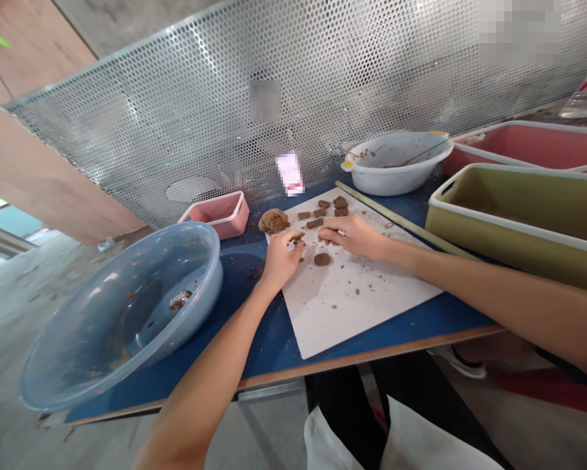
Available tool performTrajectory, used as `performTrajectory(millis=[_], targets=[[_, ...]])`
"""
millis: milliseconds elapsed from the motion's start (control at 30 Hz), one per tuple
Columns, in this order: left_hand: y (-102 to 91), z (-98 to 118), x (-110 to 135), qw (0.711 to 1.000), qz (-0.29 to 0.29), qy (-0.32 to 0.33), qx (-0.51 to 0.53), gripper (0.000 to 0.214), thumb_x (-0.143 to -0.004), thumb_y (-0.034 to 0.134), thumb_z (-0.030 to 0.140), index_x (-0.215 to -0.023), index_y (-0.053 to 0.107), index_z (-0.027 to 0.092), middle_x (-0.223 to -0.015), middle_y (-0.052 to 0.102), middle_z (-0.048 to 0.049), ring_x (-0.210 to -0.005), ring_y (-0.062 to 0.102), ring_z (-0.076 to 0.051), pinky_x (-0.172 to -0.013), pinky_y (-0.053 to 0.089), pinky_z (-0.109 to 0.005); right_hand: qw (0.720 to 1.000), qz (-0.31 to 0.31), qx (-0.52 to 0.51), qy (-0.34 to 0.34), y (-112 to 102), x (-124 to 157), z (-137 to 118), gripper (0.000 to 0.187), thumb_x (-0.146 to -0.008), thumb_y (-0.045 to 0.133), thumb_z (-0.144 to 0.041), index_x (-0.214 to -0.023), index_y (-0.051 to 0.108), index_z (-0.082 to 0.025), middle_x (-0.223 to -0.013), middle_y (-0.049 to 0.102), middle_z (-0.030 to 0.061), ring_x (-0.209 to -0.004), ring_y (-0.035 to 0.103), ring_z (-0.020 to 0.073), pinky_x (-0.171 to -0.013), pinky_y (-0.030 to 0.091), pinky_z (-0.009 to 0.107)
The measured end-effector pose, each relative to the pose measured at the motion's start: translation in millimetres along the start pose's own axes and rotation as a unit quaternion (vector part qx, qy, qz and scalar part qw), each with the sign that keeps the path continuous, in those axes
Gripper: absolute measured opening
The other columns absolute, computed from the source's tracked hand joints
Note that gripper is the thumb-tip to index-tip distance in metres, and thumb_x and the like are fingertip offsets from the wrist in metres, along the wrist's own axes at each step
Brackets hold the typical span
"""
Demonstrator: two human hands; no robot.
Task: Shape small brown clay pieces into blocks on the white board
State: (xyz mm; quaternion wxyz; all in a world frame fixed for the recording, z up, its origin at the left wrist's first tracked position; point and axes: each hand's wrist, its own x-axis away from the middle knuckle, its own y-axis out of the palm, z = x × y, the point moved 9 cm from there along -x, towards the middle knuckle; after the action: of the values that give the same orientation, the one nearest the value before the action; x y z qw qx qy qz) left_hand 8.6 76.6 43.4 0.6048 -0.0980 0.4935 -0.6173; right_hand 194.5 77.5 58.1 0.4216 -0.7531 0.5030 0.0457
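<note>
My left hand point(281, 260) is over the left edge of a white board point(322, 320), thumb and fingers pinched on a small bit of brown clay. Across from it, my right hand point(358, 236) has its fingers curled on another brown clay piece point(328, 240), mostly hidden by the fingers. Just below and between the hands lies a flat clay piece point(322, 260). Several short clay pieces point(319, 213) are grouped beyond the hands. A rough lump of brown clay point(274, 220) rests at the board's far left corner. Crumbs are scattered over the board.
A big blue basin point(126, 320) stands left, a small pink basket point(224, 215) behind it. At the back right are a white basin point(401, 173), a green bin point(513, 222) and a red bin point(542, 143). A stick point(401, 219) lies along the board. A perforated metal panel point(215, 117) rises behind.
</note>
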Motion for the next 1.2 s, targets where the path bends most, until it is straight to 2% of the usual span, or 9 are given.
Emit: performTrajectory(millis=[100, 167, 267, 367, 500, 633, 767, 1000, 1200], targets=[[-2.4, 3.9, 1.2, 1.0, 0.014, 0.01, 0.008, 0.015, -0.102, 0.071, 0.017, -0.111, 0.082, 0.021, -0.118, 0.086, -0.0103, -0.114, 0.079, -0.029, -0.108, 0.061, -0.046, 1.0, -0.01, 0.0, 0.022, 1.3, -0.2, 5.6, 0.045, -0.114, 0.05, -0.051, -0.085, 0.069, -0.023, -0.078, 0.073, 0.0034, -0.073, 0.066, 0.0182, -0.077, 0.05, 0.034], [-3.0, 5.7, 1.8, 1.0, 0.017, 0.016, 0.015, 0.015, -0.102, 0.069, 0.017, -0.111, 0.081, 0.021, -0.118, 0.086, -0.0098, -0.114, 0.079, -0.028, -0.107, 0.061, -0.045, 1.0, -0.001, 0.003, 0.009, 0.2, -0.9, 4.5, 0.038, -0.112, 0.056, -0.05, -0.092, 0.073, -0.023, -0.087, 0.078, 0.0051, -0.079, 0.069, 0.0197, -0.078, 0.051, 0.035], [-2.9, 8.0, 1.7, 0.999, 0.009, 0.019, 0.028, 0.015, -0.103, 0.069, 0.018, -0.11, 0.081, 0.021, -0.116, 0.086, -0.0092, -0.113, 0.079, -0.027, -0.108, 0.06, -0.045, 0.999, 0.016, 0.007, -0.045, -1.7, -1.3, -4.1, 0.03, -0.108, 0.065, -0.05, -0.104, 0.08, -0.024, -0.103, 0.082, 0.0082, -0.09, 0.073, 0.0234, -0.085, 0.055, 0.038], [1.2, 19.1, 1.3, 0.997, -0.033, 0.055, 0.035, 0.01, -0.104, 0.073, 0.023, -0.101, 0.082, 0.022, -0.112, 0.085, -0.0079, -0.11, 0.078, -0.027, -0.111, 0.056, -0.047, 0.998, 0.019, 0.012, -0.066, -3.6, -1.3, -6.8, 0.027, -0.107, 0.067, -0.046, -0.111, 0.082, -0.024, -0.105, 0.082, 0.0094, -0.093, 0.074, 0.0246, -0.087, 0.056, 0.04], [7.3, 37.3, 3.7, 0.988, -0.097, 0.121, 0.016, 0.008, -0.102, 0.079, 0.027, -0.104, 0.086, 0.023, -0.115, 0.084, -0.0077, -0.112, 0.074, -0.028, -0.111, 0.054, -0.05, 0.999, -0.02, 0.025, -0.001, -5.0, -3.2, 7.4, 0.032, -0.099, 0.076, -0.037, -0.128, 0.079, -0.024, -0.109, 0.084, 0.0077, -0.093, 0.076, 0.0237, -0.085, 0.058, 0.037], [9.5, 39.7, 6.2, 0.984, -0.123, 0.132, -0.015, 0.012, -0.103, 0.078, 0.028, -0.109, 0.088, 0.025, -0.121, 0.081, -0.0087, -0.115, 0.068, -0.029, -0.111, 0.054, -0.051, 0.993, -0.105, 0.041, -0.016, 0.9, -2.0, 7.7, 0.017, -0.097, 0.078, -0.037, -0.108, 0.083, -0.026, -0.108, 0.085, 0.0061, -0.094, 0.077, 0.024, -0.088, 0.057, 0.038], [12.8, 36.7, 8.1, 0.981, -0.136, 0.134, -0.024, 0.011, -0.102, 0.079, 0.031, -0.106, 0.089, 0.027, -0.123, 0.078, -0.0097, -0.116, 0.065, -0.03, -0.113, 0.055, -0.052, 0.988, -0.147, 0.021, -0.038, 6.5, 1.0, 4.9, 0.015, -0.1, 0.074, -0.038, -0.105, 0.085, -0.028, -0.106, 0.086, 0.0052, -0.093, 0.077, 0.0231, -0.087, 0.057, 0.037], [15.0, 35.6, 8.9, 0.982, -0.138, 0.128, -0.031, 0.009, -0.101, 0.08, 0.028, -0.1, 0.089, 0.027, -0.123, 0.078, -0.0096, -0.118, 0.064, -0.03, -0.113, 0.055, -0.053, 0.983, -0.17, 0.01, -0.074, 13.8, 3.8, 2.1, 0.022, -0.103, 0.069, -0.037, -0.105, 0.087, -0.025, -0.107, 0.087, 0.006, -0.094, 0.079, 0.0217, -0.089, 0.058, 0.035], [15.0, 38.4, 9.0, 0.981, -0.138, 0.129, -0.032, 0.009, -0.102, 0.079, 0.027, -0.099, 0.088, 0.026, -0.124, 0.078, -0.0096, -0.117, 0.066, -0.029, -0.112, 0.054, -0.052, 0.982, -0.178, 0.02, -0.063, 10.8, 4.1, -3.9, 0.022, -0.104, 0.07, -0.039, -0.108, 0.088, -0.027, -0.109, 0.087, 0.006, -0.091, 0.078, 0.0222, -0.087, 0.057, 0.036]])
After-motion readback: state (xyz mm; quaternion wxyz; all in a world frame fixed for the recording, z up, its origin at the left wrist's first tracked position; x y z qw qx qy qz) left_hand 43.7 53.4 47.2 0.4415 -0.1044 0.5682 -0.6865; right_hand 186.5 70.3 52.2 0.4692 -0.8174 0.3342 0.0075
